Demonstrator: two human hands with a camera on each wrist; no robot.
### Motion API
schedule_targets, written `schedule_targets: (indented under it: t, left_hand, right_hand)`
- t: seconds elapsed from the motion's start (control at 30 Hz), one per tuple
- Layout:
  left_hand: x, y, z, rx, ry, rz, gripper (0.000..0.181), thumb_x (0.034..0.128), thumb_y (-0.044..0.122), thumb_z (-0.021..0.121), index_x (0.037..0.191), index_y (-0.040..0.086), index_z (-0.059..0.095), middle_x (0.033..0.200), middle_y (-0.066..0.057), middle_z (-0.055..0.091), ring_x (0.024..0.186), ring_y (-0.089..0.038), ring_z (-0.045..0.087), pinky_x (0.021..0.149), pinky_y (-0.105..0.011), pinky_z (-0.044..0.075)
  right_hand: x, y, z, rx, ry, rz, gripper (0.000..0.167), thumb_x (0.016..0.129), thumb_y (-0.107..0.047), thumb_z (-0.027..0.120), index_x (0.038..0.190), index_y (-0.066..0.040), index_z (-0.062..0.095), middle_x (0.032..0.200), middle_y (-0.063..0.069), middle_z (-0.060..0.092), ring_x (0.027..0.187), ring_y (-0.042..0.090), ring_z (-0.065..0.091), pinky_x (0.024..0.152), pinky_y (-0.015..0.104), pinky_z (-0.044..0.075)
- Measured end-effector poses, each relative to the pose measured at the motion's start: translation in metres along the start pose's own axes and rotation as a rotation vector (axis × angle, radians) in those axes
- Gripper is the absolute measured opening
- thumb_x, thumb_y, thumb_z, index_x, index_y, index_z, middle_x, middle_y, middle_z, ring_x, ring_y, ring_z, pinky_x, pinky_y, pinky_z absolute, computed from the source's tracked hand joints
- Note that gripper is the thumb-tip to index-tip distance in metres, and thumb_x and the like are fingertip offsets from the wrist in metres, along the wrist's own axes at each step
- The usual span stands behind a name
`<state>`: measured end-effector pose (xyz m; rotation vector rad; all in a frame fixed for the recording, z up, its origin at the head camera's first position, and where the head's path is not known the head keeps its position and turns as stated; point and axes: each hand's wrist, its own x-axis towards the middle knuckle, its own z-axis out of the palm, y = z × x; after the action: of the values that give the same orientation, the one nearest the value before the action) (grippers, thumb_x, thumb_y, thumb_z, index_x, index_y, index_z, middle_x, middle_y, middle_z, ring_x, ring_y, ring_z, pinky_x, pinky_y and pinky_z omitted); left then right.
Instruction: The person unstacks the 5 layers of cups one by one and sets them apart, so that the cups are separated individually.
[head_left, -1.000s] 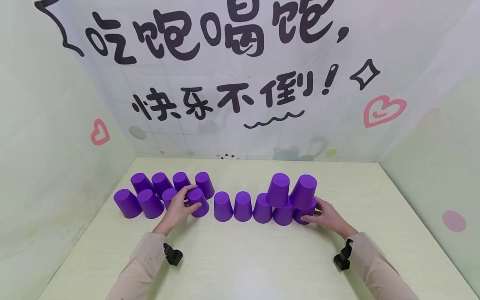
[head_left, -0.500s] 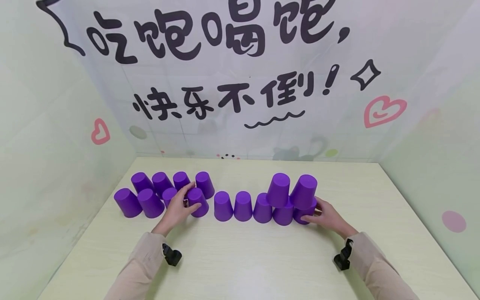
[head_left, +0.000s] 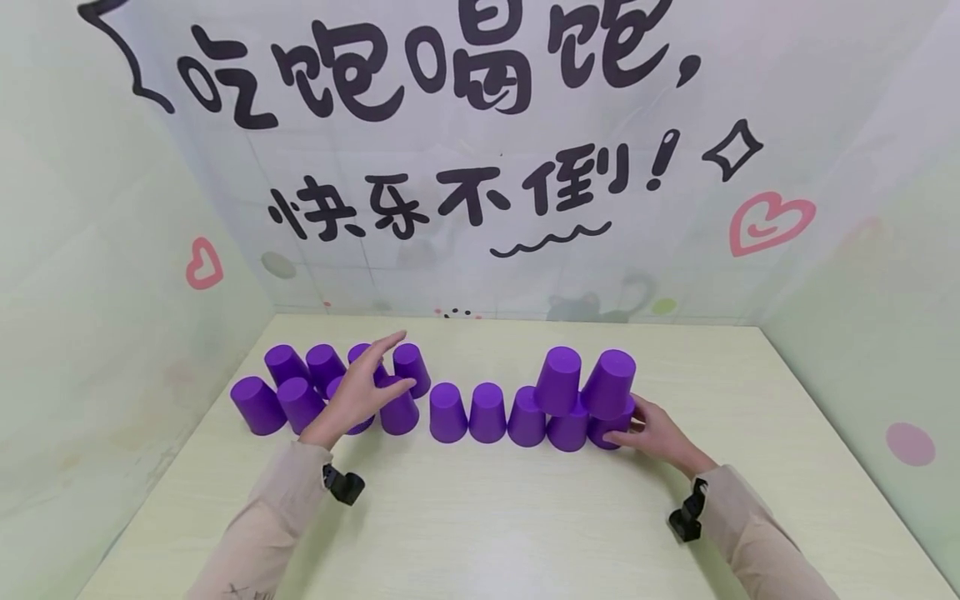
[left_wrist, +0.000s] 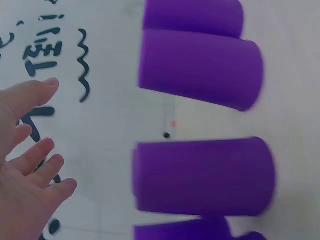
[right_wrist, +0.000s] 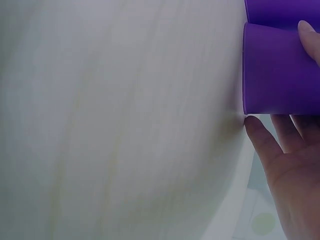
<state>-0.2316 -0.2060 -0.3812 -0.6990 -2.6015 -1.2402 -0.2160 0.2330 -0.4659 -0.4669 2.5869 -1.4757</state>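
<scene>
Nearest, a person's beige sleeves (head_left: 281, 500) reach in from either side over the pale table (head_left: 495, 517), a small black device (head_left: 343, 485) strapped at each wrist. The left hand (head_left: 358, 390) is raised above the left-hand cups, thumb and fingers spread well apart with nothing in their hold; the left wrist view shows it apart from them. The right hand (head_left: 662, 433) is curled round the right-end cup (right_wrist: 280, 70), thumb across its near side and fingers along its outer side. All the cups are purple and upside down. In the front row, five bottom cups (head_left: 487, 412) stand in a line that finishes at the gripped one; two upper cups (head_left: 558, 381) sit over its right end, each bridging two below. Just left of that line, a group of four front cups (head_left: 399, 410) begins, the third partly hidden by the left hand. Behind this group stand four rear cups (head_left: 285, 365), the third also partly covered. Farthest off, the whitish back wall (head_left: 420, 283) carries large black Chinese characters (head_left: 472, 200), with a pink heart (head_left: 772, 223) to the right.
</scene>
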Motion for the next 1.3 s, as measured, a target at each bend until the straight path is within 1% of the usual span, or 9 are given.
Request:
schedule_targets:
  t: [0.13, 0.3, 0.37, 0.53, 0.6, 0.83, 0.97, 1.07, 1.3]
  left_hand:
    - [0.017, 0.020, 0.001, 0.005, -0.026, 0.056, 0.067, 0.0797, 0.016, 0.067, 0.136, 0.007, 0.032, 0.138, -0.009, 0.034, 0.125, -0.026, 0.031, 0.100, -0.044, 0.031]
    - [0.038, 0.044, 0.012, 0.007, -0.057, 0.149, 0.067, 0.0792, 0.017, 0.067, 0.136, 0.007, 0.033, 0.137, -0.008, 0.035, 0.125, -0.022, 0.032, 0.099, -0.041, 0.032]
    - [0.045, 0.052, 0.018, -0.004, -0.071, 0.181, 0.067, 0.0788, 0.017, 0.068, 0.135, 0.007, 0.034, 0.136, -0.008, 0.038, 0.125, -0.021, 0.032, 0.102, -0.041, 0.028]
    - [0.059, 0.074, 0.040, -0.030, -0.127, 0.231, 0.066, 0.0788, 0.017, 0.068, 0.135, 0.008, 0.034, 0.135, -0.005, 0.039, 0.125, -0.018, 0.032, 0.105, -0.038, 0.024]
    - [0.063, 0.082, 0.049, -0.038, -0.155, 0.243, 0.066, 0.0788, 0.019, 0.068, 0.135, 0.009, 0.034, 0.135, -0.004, 0.038, 0.125, -0.017, 0.032, 0.102, -0.036, 0.029]
    - [0.077, 0.106, 0.077, -0.059, -0.233, 0.271, 0.069, 0.0791, 0.022, 0.067, 0.137, 0.011, 0.032, 0.136, -0.003, 0.036, 0.124, -0.014, 0.032, 0.101, -0.031, 0.030]
    - [0.082, 0.113, 0.093, -0.056, -0.286, 0.260, 0.069, 0.0796, 0.024, 0.066, 0.137, 0.011, 0.030, 0.137, -0.003, 0.035, 0.124, -0.015, 0.031, 0.101, -0.030, 0.030]
    - [0.083, 0.112, 0.106, -0.032, -0.316, 0.250, 0.069, 0.0799, 0.025, 0.066, 0.137, 0.010, 0.031, 0.137, -0.005, 0.034, 0.125, -0.016, 0.031, 0.102, -0.030, 0.029]
    - [0.080, 0.105, 0.125, -0.003, -0.326, 0.232, 0.065, 0.0800, 0.023, 0.066, 0.135, 0.007, 0.034, 0.131, -0.009, 0.039, 0.118, -0.017, 0.039, 0.099, -0.026, 0.033]
  right_hand:
    - [0.000, 0.001, -0.001, -0.011, 0.001, 0.001, 0.067, 0.073, -0.020, 0.073, 0.127, 0.001, 0.041, 0.114, 0.019, 0.053, 0.099, 0.031, 0.053, 0.082, 0.035, 0.048]
    - [0.000, 0.002, -0.001, -0.014, 0.000, -0.009, 0.067, 0.073, -0.020, 0.073, 0.127, 0.002, 0.040, 0.114, 0.020, 0.053, 0.099, 0.032, 0.053, 0.082, 0.037, 0.048]
    - [0.000, 0.003, -0.001, -0.009, 0.004, 0.000, 0.067, 0.072, -0.020, 0.074, 0.127, 0.001, 0.041, 0.114, 0.019, 0.053, 0.100, 0.032, 0.053, 0.083, 0.036, 0.048]
    - [0.000, 0.003, -0.002, 0.001, 0.002, 0.003, 0.066, 0.072, -0.019, 0.074, 0.126, 0.001, 0.041, 0.113, 0.019, 0.053, 0.100, 0.032, 0.053, 0.083, 0.035, 0.048]
    - [0.000, 0.003, -0.001, 0.005, -0.002, -0.004, 0.066, 0.072, -0.018, 0.074, 0.126, 0.002, 0.041, 0.113, 0.020, 0.053, 0.100, 0.032, 0.053, 0.083, 0.036, 0.048]
    - [-0.001, 0.003, -0.002, -0.003, 0.000, -0.002, 0.066, 0.073, -0.020, 0.073, 0.127, 0.001, 0.041, 0.114, 0.019, 0.053, 0.099, 0.031, 0.053, 0.082, 0.035, 0.048]
    - [-0.001, 0.003, -0.002, 0.002, -0.006, 0.018, 0.068, 0.073, -0.021, 0.073, 0.128, 0.000, 0.040, 0.115, 0.019, 0.053, 0.100, 0.032, 0.052, 0.082, 0.036, 0.047]
    - [0.000, 0.002, -0.001, 0.012, -0.007, 0.020, 0.069, 0.072, -0.021, 0.073, 0.128, -0.001, 0.040, 0.115, 0.019, 0.052, 0.101, 0.032, 0.052, 0.084, 0.038, 0.047]
    - [0.001, 0.001, -0.001, 0.019, -0.003, 0.003, 0.068, 0.072, -0.020, 0.074, 0.128, 0.000, 0.040, 0.115, 0.019, 0.053, 0.101, 0.034, 0.052, 0.085, 0.040, 0.047]
